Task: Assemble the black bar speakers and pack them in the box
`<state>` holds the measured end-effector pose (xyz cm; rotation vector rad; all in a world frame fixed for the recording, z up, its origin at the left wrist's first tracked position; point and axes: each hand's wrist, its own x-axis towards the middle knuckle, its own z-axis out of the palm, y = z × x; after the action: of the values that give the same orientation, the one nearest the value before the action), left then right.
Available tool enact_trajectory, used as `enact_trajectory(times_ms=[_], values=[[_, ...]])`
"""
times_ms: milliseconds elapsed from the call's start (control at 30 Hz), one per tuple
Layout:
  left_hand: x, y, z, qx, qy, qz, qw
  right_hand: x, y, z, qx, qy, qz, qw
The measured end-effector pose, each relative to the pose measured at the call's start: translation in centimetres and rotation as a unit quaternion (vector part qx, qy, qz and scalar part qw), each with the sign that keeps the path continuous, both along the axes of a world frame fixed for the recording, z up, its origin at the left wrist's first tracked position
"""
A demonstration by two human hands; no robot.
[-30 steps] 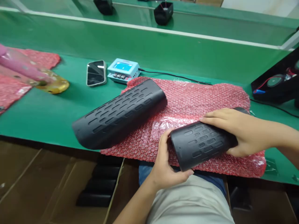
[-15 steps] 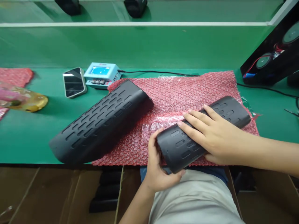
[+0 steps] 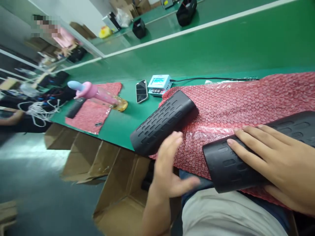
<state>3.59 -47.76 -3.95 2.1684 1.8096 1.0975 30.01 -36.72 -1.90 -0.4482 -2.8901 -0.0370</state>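
My right hand (image 3: 278, 160) rests over a black speaker housing (image 3: 219, 167) with slot-shaped recesses and small mesh holes. Its fingers lie across the top and the thumb is on the near side, gripping it. Beneath is a sheet of pink bubble wrap (image 3: 226, 98). My left hand (image 3: 169, 170) is in the air just left of that housing, thumb and fingers apart, holding nothing. Behind its fingertips, a second black speaker housing (image 3: 163, 123) lies slanted, partly on the wrap and partly on the green table (image 3: 120, 127).
A light-blue tester (image 3: 159, 84) with a lit screen and black cable stands behind, beside a phone-like device (image 3: 141, 91). Further left lies a drink bottle (image 3: 103, 96) near more pink wrap. Open cardboard boxes (image 3: 115, 200) stand below the table edge. A co-worker (image 3: 65, 37) is far left.
My left hand has let go of the right-hand housing and opened, moving left of it. My right hand stays on it. The view has swung left and tilted.
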Motion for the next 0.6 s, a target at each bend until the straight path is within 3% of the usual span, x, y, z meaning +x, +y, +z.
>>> enact_trajectory(times_ms=[67,133,300,500,600], values=[[-2.4,1.0,1.5,0.015,0.099,0.097,0.990,-0.2,0.4,-0.1,-0.005,0.009,0.000,1.000],[-4.4,2.2,2.5,-0.046,0.191,0.155,0.968,-0.6,0.9,0.0,-0.019,0.018,0.003,1.000],[-6.7,5.0,3.4,-0.235,0.266,0.138,0.925,-2.2,3.5,1.1,-0.087,0.003,0.013,0.996],[-7.9,7.2,4.6,-0.292,0.242,0.133,0.916,-5.1,7.7,3.7,-0.226,-0.189,-0.013,0.956],[-9.0,8.2,5.3,-0.329,0.195,0.142,0.913,-5.4,8.5,3.8,-0.260,-0.198,-0.021,0.945]])
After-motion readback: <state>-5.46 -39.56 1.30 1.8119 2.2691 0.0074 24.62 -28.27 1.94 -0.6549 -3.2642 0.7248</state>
